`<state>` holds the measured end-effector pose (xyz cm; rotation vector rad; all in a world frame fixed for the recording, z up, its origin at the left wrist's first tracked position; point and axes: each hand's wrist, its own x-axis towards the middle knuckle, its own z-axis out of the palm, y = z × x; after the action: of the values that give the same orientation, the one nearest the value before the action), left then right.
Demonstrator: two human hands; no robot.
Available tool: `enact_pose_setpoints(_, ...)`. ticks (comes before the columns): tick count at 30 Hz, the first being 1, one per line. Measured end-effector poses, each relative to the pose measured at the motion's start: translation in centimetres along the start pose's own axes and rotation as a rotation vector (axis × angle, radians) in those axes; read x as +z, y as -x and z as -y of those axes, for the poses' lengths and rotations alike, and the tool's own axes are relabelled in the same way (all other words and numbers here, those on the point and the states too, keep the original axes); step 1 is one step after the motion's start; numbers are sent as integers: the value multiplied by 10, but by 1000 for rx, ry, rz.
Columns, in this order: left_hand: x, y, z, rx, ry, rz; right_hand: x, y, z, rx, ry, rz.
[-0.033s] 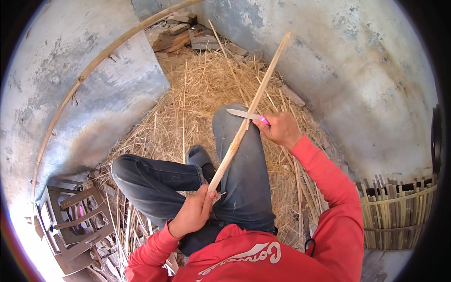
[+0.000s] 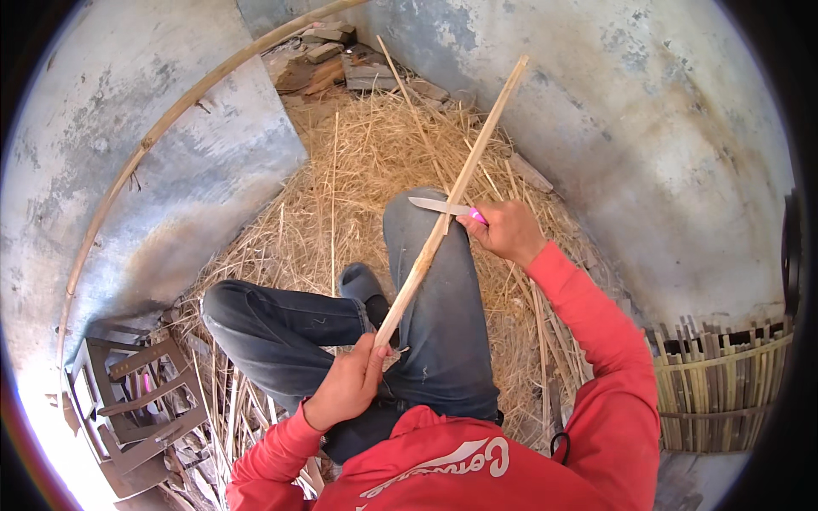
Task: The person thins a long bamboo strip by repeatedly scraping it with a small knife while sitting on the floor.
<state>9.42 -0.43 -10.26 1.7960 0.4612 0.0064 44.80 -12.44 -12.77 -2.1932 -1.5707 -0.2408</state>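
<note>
A long, pale split-bamboo strip (image 2: 475,160) slants across my right thigh, its far end up and to the right. My left hand (image 2: 349,381) is closed round its near end, in front of my lap. My right hand (image 2: 509,232) grips a knife by its handle, of which a pink bit shows. The knife blade (image 2: 433,204) points left and lies across the strip above my right knee. Just below the blade, a thin sliver hangs at the strip's edge.
Straw-like shavings (image 2: 358,187) cover the floor around my legs. A slatted bamboo basket (image 2: 720,392) stands at right, and a brown open frame (image 2: 141,404) at left. A curved pole (image 2: 141,153) spans the left wall. Bricks (image 2: 324,53) lie in the far corner.
The knife, my right hand and my right knee have shifted very slightly left. Both grips are the same.
</note>
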Motion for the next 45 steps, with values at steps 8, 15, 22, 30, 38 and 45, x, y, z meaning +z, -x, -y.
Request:
enact_pose_setpoints(8, -16, 27, -1, -50, -87, 16, -6, -26, -77, 188, 115, -37)
enact_pose_setpoints(15, -18, 40, 7, -55, -124, -10, -6, -17, -29, 206, 41, -9)
enact_pose_setpoints(22, -18, 48, 21, 1, -153, -3, -12, -4, -30, 135, 10, -41)
enact_pose_setpoints(30, -20, 49, 23, 5, -149, -5, 0, 3, 6, 69, -70, 5)
enact_pose_setpoints(38, -24, 52, 19, 28, -175, -19, -9, -34, -56, -13, 141, -8)
enact_pose_setpoints(45, -45, 81, 21, -19, -254, 24, -47, -57, -137, 458, 227, -124)
